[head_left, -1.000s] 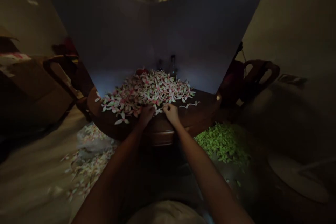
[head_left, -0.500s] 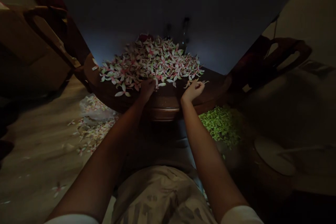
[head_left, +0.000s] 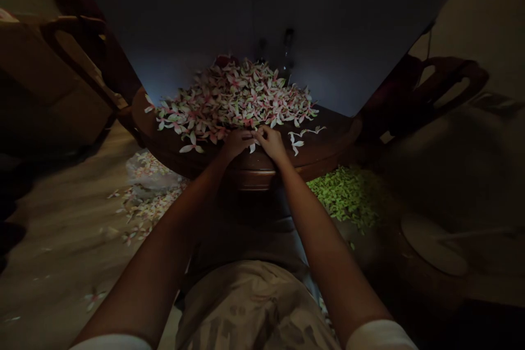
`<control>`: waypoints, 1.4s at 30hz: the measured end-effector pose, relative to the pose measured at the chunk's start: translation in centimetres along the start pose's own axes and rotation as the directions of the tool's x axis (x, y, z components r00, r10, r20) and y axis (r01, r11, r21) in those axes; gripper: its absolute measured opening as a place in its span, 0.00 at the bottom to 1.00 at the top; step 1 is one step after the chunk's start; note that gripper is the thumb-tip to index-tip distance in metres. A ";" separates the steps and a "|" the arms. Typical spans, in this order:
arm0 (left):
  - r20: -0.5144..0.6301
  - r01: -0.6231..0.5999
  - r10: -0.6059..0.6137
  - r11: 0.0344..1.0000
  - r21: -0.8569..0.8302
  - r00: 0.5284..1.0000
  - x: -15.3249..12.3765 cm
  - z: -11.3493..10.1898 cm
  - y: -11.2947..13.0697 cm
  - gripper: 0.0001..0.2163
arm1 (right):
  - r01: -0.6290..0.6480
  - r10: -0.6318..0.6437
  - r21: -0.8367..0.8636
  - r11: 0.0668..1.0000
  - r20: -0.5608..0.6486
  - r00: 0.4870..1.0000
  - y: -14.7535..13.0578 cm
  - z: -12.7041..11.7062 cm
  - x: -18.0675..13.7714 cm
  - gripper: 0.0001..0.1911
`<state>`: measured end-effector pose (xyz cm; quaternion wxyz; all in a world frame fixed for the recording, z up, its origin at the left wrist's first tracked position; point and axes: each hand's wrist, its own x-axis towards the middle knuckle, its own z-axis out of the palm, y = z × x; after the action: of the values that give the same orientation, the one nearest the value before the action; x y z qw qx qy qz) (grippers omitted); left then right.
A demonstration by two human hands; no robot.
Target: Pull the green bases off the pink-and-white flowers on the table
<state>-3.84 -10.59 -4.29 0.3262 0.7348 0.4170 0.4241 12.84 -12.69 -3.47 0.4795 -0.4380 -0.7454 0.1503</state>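
A heap of pink-and-white flowers covers much of the round dark wooden table. At its front edge my two hands meet. My left hand has its fingers closed on a pale flower, of which a white petal shows below the fingertips. The thumb and forefinger of my right hand are pinched together at the same flower, and the exact grip is too small to make out. Just right of my right hand lie a few single flowers, apart from the heap.
A clear plastic bag with more flowers is on the left, with loose ones on the floor. A bright green pile of small pieces sits low on the right. A dark chair and a round-topped container stand further right.
My right hand has moved left from the table's right side to meet my left hand. Single flowers now lie where it was. My left hand has shifted slightly right.
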 end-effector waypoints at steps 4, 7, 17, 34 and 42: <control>0.024 -0.007 0.007 1.000 -0.011 1.000 -0.1 -0.1 0.2 0.12 | -0.028 0.028 0.049 0.998 -0.014 0.999 0.5 -0.2 0.0 0.16; 0.023 -0.011 0.011 1.000 -0.024 1.000 -0.2 -0.1 -0.2 0.13 | -0.039 0.042 0.091 0.995 -0.026 0.999 0.9 -0.2 0.0 0.14; 0.024 -0.014 0.015 0.999 -0.045 1.000 -0.2 0.0 -0.5 0.16 | -0.085 0.090 0.149 0.985 -0.022 0.996 1.5 -0.1 0.1 0.15; 0.041 0.012 -0.009 0.998 -0.056 0.999 0.0 0.2 -0.8 0.14 | -0.100 0.097 0.226 0.969 0.022 0.995 2.3 0.2 0.1 0.12; 0.034 -0.010 0.011 0.999 -0.030 0.999 0.1 0.0 -0.9 0.17 | -0.084 0.077 0.219 0.972 0.043 0.996 2.3 0.1 0.1 0.12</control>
<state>-4.08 -10.09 -5.00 0.3420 0.7393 0.4009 0.4192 13.89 -11.26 -4.97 0.5057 -0.4092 -0.7139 0.2590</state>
